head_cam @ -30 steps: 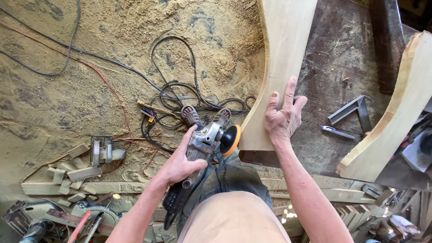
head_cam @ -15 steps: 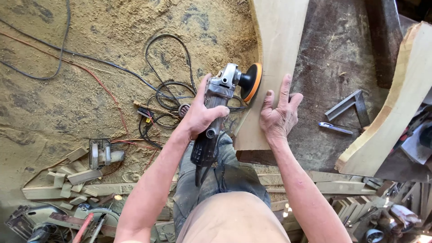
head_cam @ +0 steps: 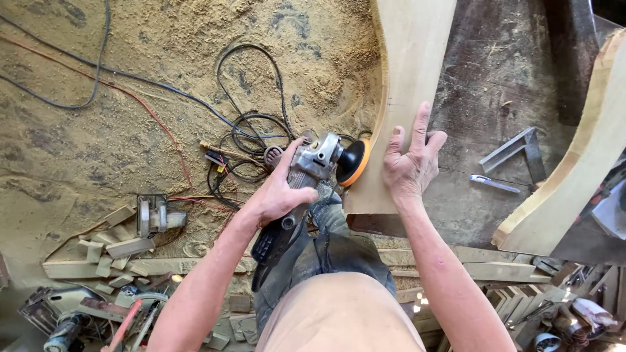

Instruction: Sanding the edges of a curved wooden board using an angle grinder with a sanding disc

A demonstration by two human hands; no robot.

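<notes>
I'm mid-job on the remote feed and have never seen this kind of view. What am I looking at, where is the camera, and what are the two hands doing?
The camera sits on a person's head and looks straight down, so both arms reach up into the picture from the bottom. The left hand grips a handheld power sander; its orange round pad meets the left edge of a pale curved wooden board. The right hand lies flat on that board. The board rests on a dark workbench, which also carries a metal square and a second curved board. Below lie a sawdust-covered floor, tangled cables and wood offcuts.
</notes>
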